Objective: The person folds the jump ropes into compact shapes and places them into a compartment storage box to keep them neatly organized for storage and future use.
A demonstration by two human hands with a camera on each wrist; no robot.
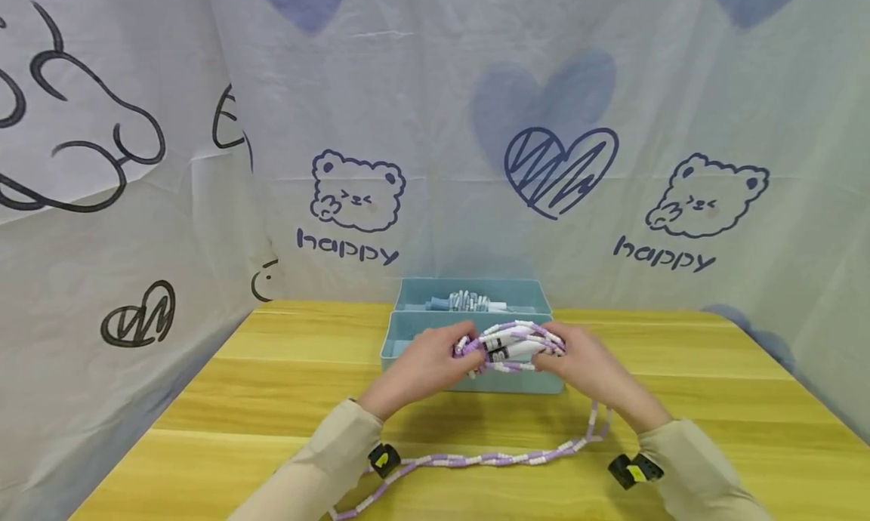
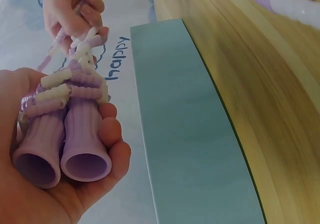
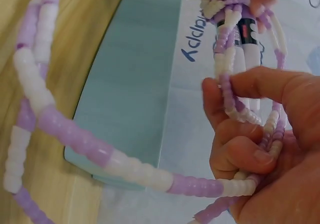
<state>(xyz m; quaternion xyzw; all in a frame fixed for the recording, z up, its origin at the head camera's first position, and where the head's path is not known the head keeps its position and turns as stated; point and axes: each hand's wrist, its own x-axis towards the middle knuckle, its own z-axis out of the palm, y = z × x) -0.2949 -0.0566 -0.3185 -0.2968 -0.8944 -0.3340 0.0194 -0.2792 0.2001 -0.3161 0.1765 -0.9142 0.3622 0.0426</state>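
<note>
Lying in the left hand (image 1: 435, 355) are two handles (image 2: 84, 134) (rope-wrapped).

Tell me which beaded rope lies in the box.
The blue-and-white rope, in the rear compartment; the left hand and right hand hold the purple-and-white rope.

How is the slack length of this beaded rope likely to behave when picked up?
The beaded rope will probably sag and flop, since it curves across the table and bends in the right hand. Its segments look glossy, so they may slip slightly. Wrapped around the purple handles, it might tug them.
</note>
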